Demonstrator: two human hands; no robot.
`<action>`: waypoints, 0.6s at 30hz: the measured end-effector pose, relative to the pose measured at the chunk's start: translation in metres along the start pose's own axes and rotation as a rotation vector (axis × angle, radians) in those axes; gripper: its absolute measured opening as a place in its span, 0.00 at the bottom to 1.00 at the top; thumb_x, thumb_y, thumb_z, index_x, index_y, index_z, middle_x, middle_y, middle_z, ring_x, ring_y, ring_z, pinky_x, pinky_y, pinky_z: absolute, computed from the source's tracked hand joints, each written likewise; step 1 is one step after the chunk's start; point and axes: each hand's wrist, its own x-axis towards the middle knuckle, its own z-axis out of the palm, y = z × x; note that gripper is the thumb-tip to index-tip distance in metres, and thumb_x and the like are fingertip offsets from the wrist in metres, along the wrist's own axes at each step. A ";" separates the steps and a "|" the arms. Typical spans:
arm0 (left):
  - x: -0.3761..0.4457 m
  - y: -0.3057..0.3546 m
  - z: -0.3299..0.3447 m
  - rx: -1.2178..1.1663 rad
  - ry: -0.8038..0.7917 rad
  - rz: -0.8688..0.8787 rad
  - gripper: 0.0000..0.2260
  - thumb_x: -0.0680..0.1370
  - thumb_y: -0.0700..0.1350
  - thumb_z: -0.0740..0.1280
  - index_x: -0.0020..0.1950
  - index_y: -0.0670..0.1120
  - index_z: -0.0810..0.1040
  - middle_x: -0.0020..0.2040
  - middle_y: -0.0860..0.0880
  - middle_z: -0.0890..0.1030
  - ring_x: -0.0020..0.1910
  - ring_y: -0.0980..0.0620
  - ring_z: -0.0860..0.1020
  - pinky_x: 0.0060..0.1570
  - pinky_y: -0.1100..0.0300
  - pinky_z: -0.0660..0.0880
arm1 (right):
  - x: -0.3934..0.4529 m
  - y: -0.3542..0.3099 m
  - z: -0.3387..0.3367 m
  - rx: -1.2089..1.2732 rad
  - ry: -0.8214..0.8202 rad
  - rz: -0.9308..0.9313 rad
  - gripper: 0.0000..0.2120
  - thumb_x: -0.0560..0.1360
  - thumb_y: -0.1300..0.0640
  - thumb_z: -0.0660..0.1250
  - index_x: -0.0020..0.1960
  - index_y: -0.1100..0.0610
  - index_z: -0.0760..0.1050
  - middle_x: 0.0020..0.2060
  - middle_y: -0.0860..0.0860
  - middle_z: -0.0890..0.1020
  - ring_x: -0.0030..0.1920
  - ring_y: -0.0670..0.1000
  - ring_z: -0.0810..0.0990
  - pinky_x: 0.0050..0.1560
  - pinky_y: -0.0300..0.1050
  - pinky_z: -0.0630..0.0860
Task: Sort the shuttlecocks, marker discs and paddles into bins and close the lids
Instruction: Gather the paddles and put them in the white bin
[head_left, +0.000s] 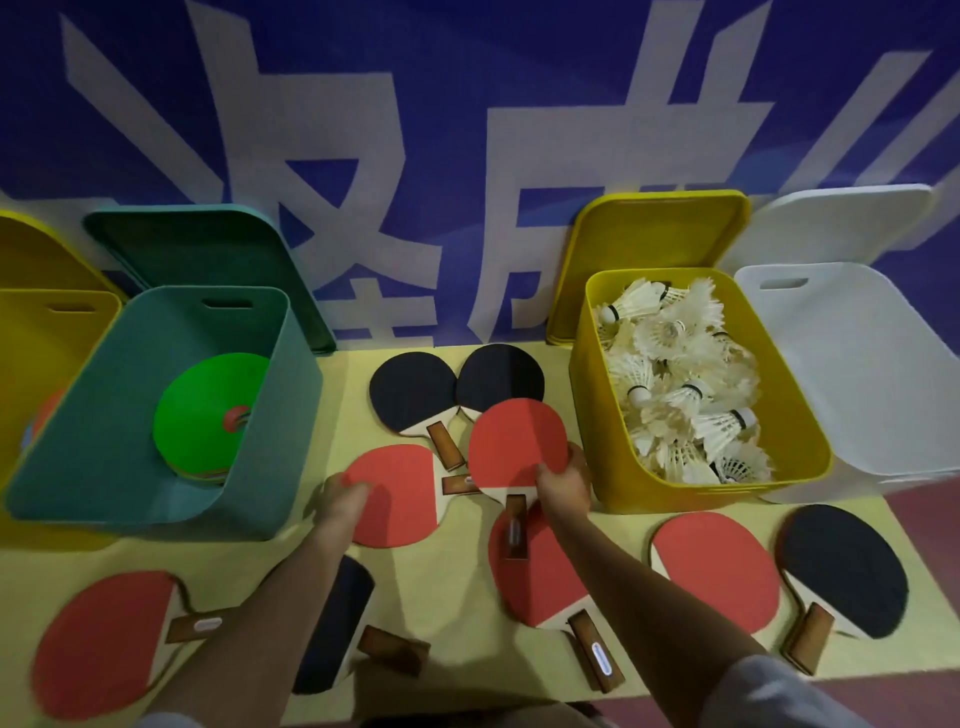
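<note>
Right hand (563, 480) holding red paddle (517, 447) (lifted), left hand (343, 496) touching another

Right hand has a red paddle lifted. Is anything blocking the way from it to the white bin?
Yes. The yellow bin, full of shuttlecocks, stands between the red paddle in the right hand and the open white bin.

Paddles (415, 397) crowd the gap between bins (291, 415).
</note>
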 end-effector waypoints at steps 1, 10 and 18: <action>-0.009 0.004 -0.002 -0.079 0.021 -0.001 0.22 0.73 0.46 0.68 0.67 0.48 0.72 0.63 0.43 0.75 0.59 0.40 0.75 0.59 0.46 0.75 | -0.001 -0.001 0.001 0.017 -0.012 -0.045 0.28 0.73 0.53 0.67 0.71 0.53 0.63 0.62 0.56 0.75 0.62 0.59 0.75 0.60 0.50 0.71; -0.030 0.011 -0.005 -0.467 -0.038 0.059 0.27 0.78 0.40 0.65 0.75 0.53 0.61 0.71 0.44 0.67 0.66 0.40 0.70 0.62 0.42 0.72 | -0.013 -0.024 0.013 0.002 -0.010 -0.178 0.33 0.78 0.50 0.63 0.77 0.49 0.51 0.68 0.53 0.72 0.66 0.58 0.73 0.66 0.55 0.70; -0.040 0.021 -0.003 -0.450 -0.056 0.139 0.30 0.78 0.35 0.64 0.76 0.50 0.56 0.70 0.42 0.67 0.65 0.39 0.71 0.63 0.42 0.71 | -0.026 -0.053 0.029 -0.003 0.000 -0.262 0.32 0.81 0.56 0.59 0.78 0.47 0.46 0.67 0.54 0.73 0.63 0.58 0.75 0.60 0.52 0.75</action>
